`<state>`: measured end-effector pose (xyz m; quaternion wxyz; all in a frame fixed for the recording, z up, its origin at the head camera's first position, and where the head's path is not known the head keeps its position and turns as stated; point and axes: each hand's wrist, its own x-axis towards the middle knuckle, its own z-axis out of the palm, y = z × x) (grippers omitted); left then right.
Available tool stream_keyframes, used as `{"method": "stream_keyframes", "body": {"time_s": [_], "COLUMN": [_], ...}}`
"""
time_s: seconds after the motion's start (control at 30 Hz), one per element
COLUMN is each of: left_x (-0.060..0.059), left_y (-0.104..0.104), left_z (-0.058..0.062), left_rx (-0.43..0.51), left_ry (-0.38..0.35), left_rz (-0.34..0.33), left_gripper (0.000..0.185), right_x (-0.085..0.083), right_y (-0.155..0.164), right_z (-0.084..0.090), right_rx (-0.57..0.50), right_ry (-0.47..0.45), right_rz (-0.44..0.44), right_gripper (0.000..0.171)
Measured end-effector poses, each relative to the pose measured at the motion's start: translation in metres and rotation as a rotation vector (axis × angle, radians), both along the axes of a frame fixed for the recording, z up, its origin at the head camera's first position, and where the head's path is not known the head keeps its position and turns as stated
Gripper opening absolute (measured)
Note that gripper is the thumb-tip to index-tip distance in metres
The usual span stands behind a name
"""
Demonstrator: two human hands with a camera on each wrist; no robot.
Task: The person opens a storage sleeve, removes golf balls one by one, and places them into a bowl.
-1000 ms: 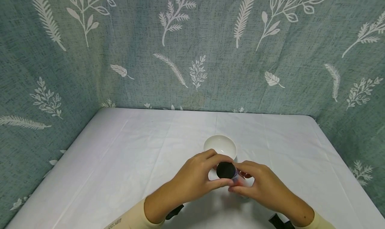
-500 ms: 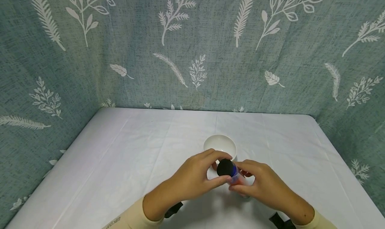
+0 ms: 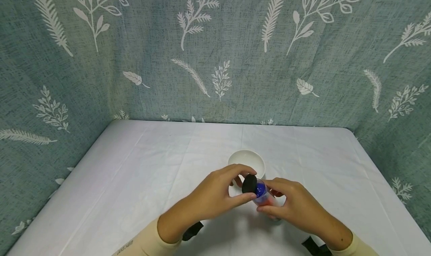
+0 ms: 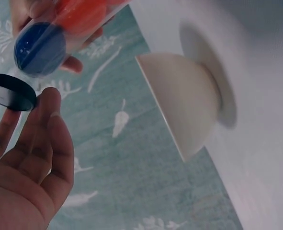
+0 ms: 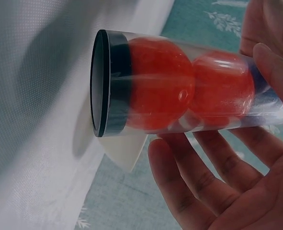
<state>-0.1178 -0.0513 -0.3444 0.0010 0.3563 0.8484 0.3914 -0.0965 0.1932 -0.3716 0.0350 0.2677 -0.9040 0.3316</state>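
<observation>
My right hand [image 3: 293, 200] grips a clear plastic tube [image 3: 268, 201], tilted with its mouth up and to the left. Two orange-red balls [image 5: 160, 84] sit in line inside it, above a black end cap [image 5: 118, 84]. Closest to the uncovered mouth is a shiny blue ball [image 4: 40, 50]. Between thumb and fingertips, my left hand [image 3: 215, 190] pinches a round black lid [image 3: 249, 184], which stands on edge just left of the mouth. In the left wrist view the lid appears as a ring, apart from the tube.
Just beyond the hands, a white bowl [image 3: 245, 159] stands on the white-covered table [image 3: 168, 155]. Green leaf-patterned cloth [image 3: 202, 61] hangs behind and along the sides. Black straps [image 3: 192, 231] show near both wrists.
My left hand has drawn the black lid off the tube's mouth, moving slightly left and tipping it on edge. The blue ball has come into sight. My right hand has stayed almost still.
</observation>
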Motion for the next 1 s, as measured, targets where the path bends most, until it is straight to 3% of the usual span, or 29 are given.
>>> {"method": "stream_keyframes", "body": {"time_s": [0.33,0.57,1.0], "left_x": [-0.0034,-0.0054,-0.0082], "left_y": [-0.0025,-0.0034,-0.0032], "left_z": [0.0004,-0.0008,-0.0033], "left_rx": [-0.001,-0.02,-0.021], "left_ry": [-0.059,-0.099,-0.106], "left_rz": [0.005,0.015,0.028], "left_gripper": [0.047,0.047,0.046], "right_x": [-0.0008,-0.0023,-0.0052], "right_y": [0.0005,0.0021,0.0047], "right_z": [0.0003,-0.0005,-0.0027], "right_rx": [0.021,0.02,0.015], "right_ry": [-0.045,-0.018,-0.022], "right_rz": [-0.028,-0.018,-0.014], "right_gripper": [0.051,0.047,0.048]}}
